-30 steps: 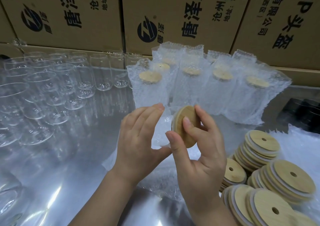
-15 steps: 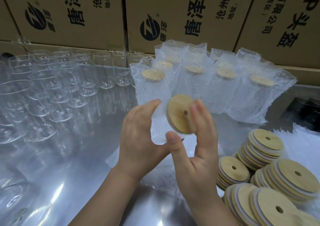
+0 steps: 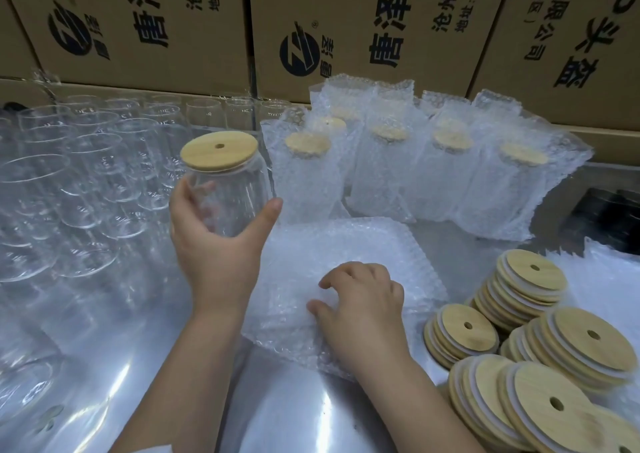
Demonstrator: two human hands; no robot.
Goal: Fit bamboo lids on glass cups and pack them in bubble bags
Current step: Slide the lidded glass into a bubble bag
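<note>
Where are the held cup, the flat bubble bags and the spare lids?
held glass cup (image 3: 239, 203), head view, clear side wall.
flat bubble bags (image 3: 346, 244), head view, bare top sheet.
spare bamboo lids (image 3: 606, 350), head view, top face of one stack.

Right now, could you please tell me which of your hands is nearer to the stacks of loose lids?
Right. The right hand rests on the flat bubble bags beside the lid stacks; the left hand holds the lidded cup farther off, beyond those bags.
</note>
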